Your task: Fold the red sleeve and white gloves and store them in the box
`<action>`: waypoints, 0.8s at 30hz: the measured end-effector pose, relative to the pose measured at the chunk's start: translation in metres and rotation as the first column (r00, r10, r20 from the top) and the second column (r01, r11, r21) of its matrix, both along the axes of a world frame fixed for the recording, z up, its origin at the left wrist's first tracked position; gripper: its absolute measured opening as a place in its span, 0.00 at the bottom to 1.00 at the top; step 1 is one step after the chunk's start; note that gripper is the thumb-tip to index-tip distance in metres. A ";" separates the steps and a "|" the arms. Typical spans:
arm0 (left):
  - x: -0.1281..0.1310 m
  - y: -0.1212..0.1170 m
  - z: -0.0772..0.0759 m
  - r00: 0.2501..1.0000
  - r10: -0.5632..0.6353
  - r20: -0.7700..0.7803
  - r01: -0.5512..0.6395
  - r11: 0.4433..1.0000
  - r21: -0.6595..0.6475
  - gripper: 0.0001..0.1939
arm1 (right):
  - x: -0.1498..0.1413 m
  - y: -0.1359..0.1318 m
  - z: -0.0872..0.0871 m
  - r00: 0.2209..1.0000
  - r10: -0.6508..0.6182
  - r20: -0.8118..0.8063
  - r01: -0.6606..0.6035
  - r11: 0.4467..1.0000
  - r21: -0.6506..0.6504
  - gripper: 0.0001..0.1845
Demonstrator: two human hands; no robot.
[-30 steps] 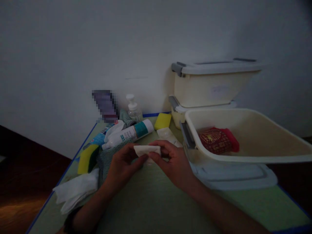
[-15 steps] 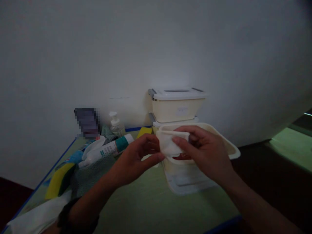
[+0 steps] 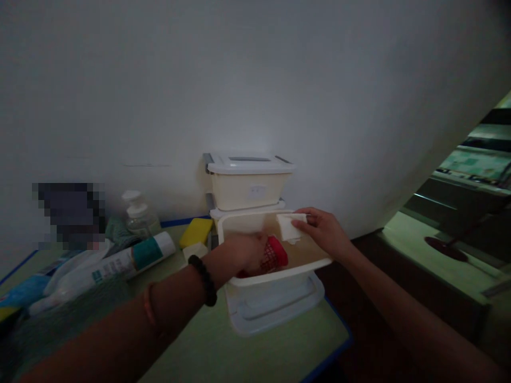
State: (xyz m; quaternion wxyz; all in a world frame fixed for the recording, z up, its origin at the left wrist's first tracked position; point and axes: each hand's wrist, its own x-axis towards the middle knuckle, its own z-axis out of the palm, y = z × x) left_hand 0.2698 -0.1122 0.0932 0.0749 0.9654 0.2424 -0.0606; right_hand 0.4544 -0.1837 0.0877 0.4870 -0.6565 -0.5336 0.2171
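Note:
An open cream plastic bin (image 3: pixel 275 274) stands in front of me on a translucent lid (image 3: pixel 279 308). My left hand (image 3: pixel 245 252), blurred by motion, reaches down into it beside a red checked item (image 3: pixel 274 254). Its fingers are smeared and partly hidden, so I cannot tell whether they grip that item. At the bin's right side, my right hand (image 3: pixel 319 229) pinches a folded white cloth or tissue (image 3: pixel 289 227) between thumb and fingers, over the inside of the bin.
Behind the bin, a lidded cream box (image 3: pixel 247 189) is stacked against the wall. To the left are a yellow sponge (image 3: pixel 195 232), a pump bottle (image 3: pixel 139 213), a white tube with a green band (image 3: pixel 136 260) and a grey-green towel (image 3: pixel 75 314). Blue tape marks the table's edge (image 3: pixel 339 340).
My left hand has left the white cloth and gone down into the bin. The right hand still holds the cloth. The view has swung right, and the red item shows more.

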 end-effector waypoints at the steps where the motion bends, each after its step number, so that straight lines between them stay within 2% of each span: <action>1: 0.002 -0.002 -0.002 1.000 0.007 -0.024 -0.006 1.000 0.022 0.32 | 0.001 0.001 -0.002 1.000 0.004 0.009 -0.004 1.000 -0.005 0.15; 6: 0.000 0.000 -0.004 0.996 -0.015 -0.090 0.027 0.990 0.140 0.42 | -0.002 0.003 -0.004 0.996 0.038 0.082 -0.036 0.999 -0.026 0.14; 9: 0.001 0.006 -0.003 0.989 -0.043 -0.145 0.065 0.986 0.151 0.46 | -0.004 0.004 -0.002 0.987 0.043 0.153 -0.038 0.999 -0.036 0.13; 14: 0.005 0.014 -0.006 0.978 -0.117 -0.170 0.140 0.982 0.125 0.33 | -0.005 0.003 -0.003 0.955 0.047 0.294 -0.031 0.998 -0.060 0.11; 18: 0.007 0.021 -0.011 0.974 -0.187 -0.131 0.201 0.975 0.097 0.27 | -0.006 0.002 -0.005 0.919 0.079 0.387 -0.044 0.994 -0.097 0.10; 22: 0.010 0.022 -0.021 0.976 -0.199 -0.087 0.207 0.974 0.092 0.17 | -0.007 0.004 -0.002 0.871 0.104 0.481 -0.037 0.988 -0.147 0.09; 24: 0.012 0.020 -0.025 0.978 -0.203 -0.044 0.207 0.973 0.107 0.16 | -0.009 0.006 0.001 0.844 0.118 0.524 -0.030 0.984 -0.174 0.09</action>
